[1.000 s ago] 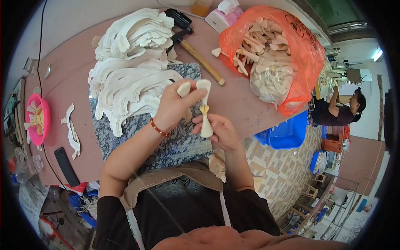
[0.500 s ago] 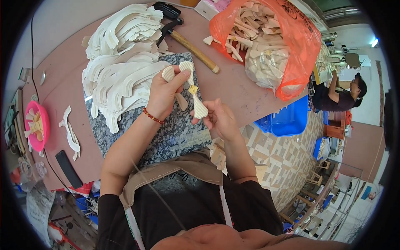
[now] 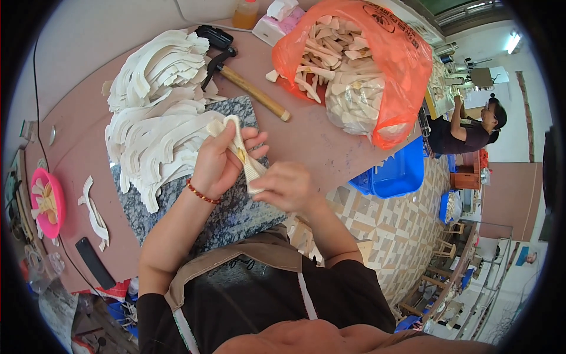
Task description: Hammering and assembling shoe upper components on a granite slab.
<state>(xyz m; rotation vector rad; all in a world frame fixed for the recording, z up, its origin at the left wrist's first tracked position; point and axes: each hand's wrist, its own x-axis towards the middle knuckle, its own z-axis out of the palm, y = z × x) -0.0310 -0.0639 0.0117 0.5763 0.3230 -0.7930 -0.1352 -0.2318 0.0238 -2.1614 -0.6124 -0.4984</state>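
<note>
Between my hands is a cream, ribbed bow-shaped piece [image 3: 252,171] with a small gold-coloured bit at its narrow middle. My left hand [image 3: 219,159] pinches its upper end between thumb and fingers, the other fingers spread behind it. My right hand [image 3: 289,186] grips the lower end, its fingertips partly hidden. A second pale end shows by my left thumb; whether it belongs to the same piece I cannot tell. Below my hands lies a speckled grey stone slab [image 3: 236,215]. Stacks of white curved strips [image 3: 156,138] rest partly on the slab, just left of my left hand.
A wooden-handled hammer [image 3: 256,94] lies beyond the slab. An orange bag [image 3: 407,76] full of pale pieces stands at the far right, above blue tubs [image 3: 401,171]. On the left are a pink bowl [image 3: 58,203], loose strips [image 3: 93,215] and a black phone [image 3: 94,264]. A person [image 3: 471,127] works far right.
My right hand has closed over the lower end of the bow-shaped piece, which is now twisted and more slanted. The whole view has shifted slightly, moving the table things left and down.
</note>
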